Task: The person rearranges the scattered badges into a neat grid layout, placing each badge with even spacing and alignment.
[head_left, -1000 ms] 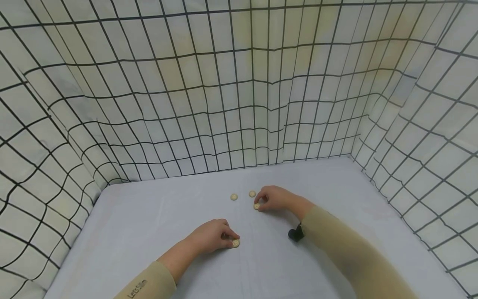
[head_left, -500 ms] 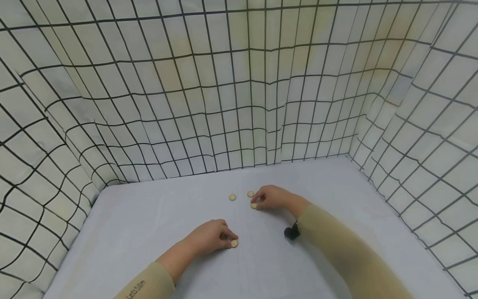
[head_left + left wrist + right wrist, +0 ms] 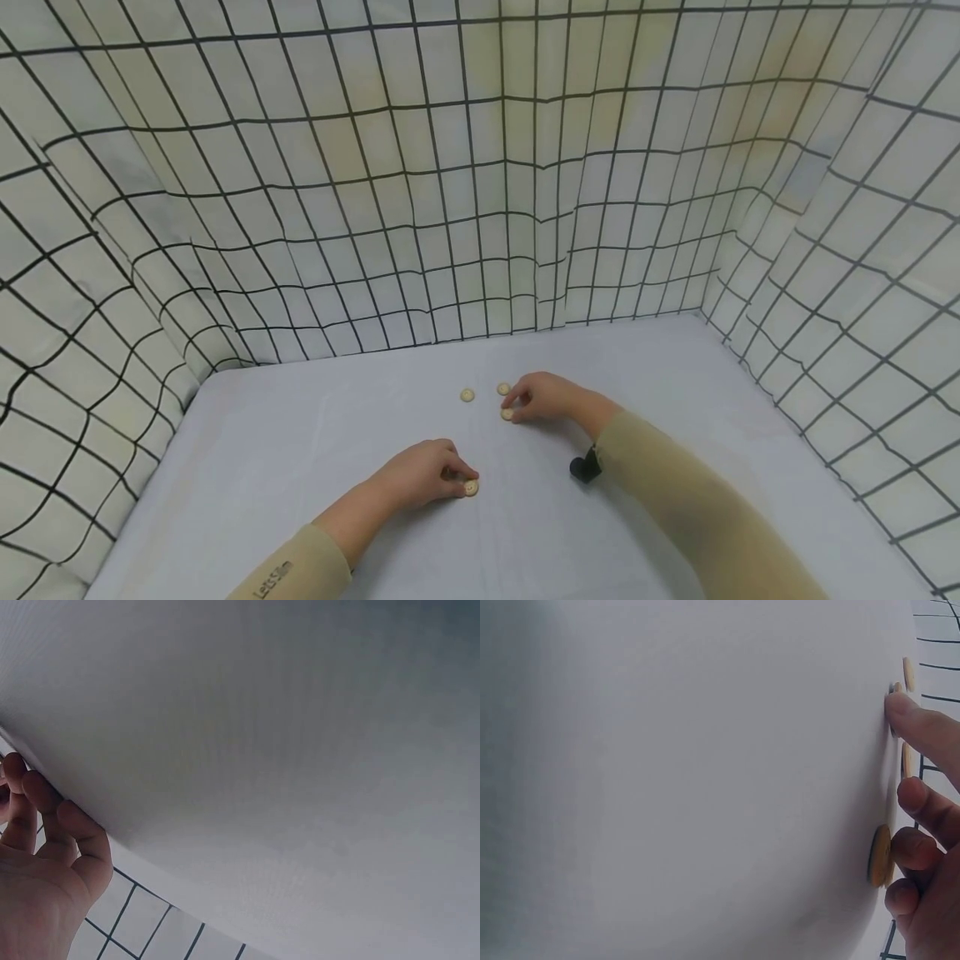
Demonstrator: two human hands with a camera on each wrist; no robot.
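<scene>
My left hand pinches a pale round button-like disc at its edge, low over the white cloth. In the left wrist view the curled fingers show at the left edge, and the disc is hidden. Farther forward, my right hand holds a similar disc between thumb and fingertip. Just beyond lie two loose discs, a right one close to the fingertips and a left one. Near the curled fingers in the right wrist view is another disc, hidden in the head view.
A white cloth covers the table. White walls with a black grid enclose it at the back and both sides. A black wrist camera sits under the right sleeve cuff.
My right hand has shifted slightly left with its disc. The left hand keeps its pinch in place, and the two loose discs have not moved on the cloth.
</scene>
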